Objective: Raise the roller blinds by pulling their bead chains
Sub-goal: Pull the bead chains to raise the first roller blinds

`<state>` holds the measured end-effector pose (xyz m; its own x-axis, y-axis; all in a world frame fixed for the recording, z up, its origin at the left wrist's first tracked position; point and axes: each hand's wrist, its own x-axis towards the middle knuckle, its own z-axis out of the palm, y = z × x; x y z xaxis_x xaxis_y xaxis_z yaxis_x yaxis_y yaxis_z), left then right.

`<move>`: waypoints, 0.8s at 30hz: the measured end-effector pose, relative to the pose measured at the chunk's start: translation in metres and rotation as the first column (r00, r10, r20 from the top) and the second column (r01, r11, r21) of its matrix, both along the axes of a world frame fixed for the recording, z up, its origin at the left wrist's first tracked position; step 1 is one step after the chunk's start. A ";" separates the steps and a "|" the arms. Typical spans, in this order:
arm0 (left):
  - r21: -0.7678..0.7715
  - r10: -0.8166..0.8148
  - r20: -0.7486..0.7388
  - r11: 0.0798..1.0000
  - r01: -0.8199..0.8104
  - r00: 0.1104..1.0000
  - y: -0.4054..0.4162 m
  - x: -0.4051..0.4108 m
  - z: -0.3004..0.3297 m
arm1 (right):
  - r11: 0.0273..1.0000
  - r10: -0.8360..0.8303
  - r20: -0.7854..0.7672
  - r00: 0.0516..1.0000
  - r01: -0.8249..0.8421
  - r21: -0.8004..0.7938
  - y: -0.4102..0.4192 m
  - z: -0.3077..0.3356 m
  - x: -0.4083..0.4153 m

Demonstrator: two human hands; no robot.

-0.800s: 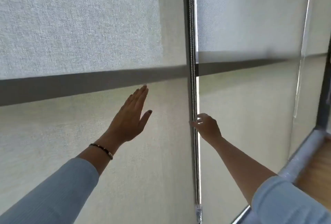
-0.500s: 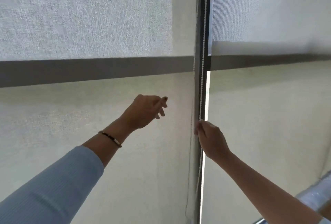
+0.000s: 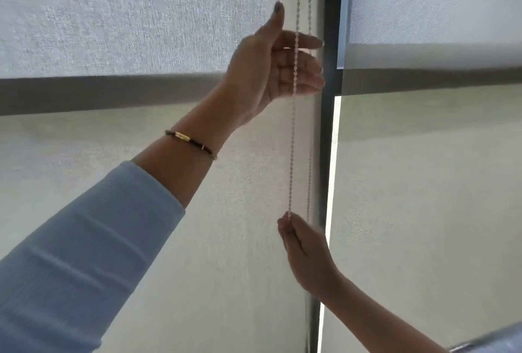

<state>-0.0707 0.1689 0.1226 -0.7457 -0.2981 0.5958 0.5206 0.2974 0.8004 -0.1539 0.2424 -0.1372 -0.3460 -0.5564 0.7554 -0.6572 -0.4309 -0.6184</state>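
Observation:
A white bead chain (image 3: pixel 292 149) hangs in two strands beside the dark vertical window frame (image 3: pixel 329 155). My left hand (image 3: pixel 279 67) is raised high, palm towards me, fingers curled and apart, with the near strand running across the fingers; the thumb points up. Lower down, my right hand (image 3: pixel 303 251) is closed on the near strand, which runs taut between the two hands. The left roller blind (image 3: pixel 127 211) and the right roller blind (image 3: pixel 423 211) are pale woven fabric that cover the window.
A dark horizontal bar (image 3: pixel 99 92) shows through both blinds at mid height. A narrow bright gap (image 3: pixel 332 183) runs between the frame and the right blind. A pale ledge (image 3: pixel 491 342) shows at the lower right corner.
My left hand has risen and moved right onto the chain. My right hand has dropped lower along the strand while gripping it. The view has shifted, so the frame sits further right.

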 end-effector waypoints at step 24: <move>0.146 0.583 -0.153 0.812 -0.566 0.798 -0.018 0.032 -0.033 | 0.910 0.391 0.545 0.742 -0.402 -0.106 0.063 0.072 -0.016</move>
<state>-0.0385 0.1506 0.0901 -0.3017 -0.6946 0.6531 0.4144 0.5214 0.7459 -0.1699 0.3049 -0.0655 -0.4387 -0.7474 0.4989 0.0175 -0.5622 -0.8268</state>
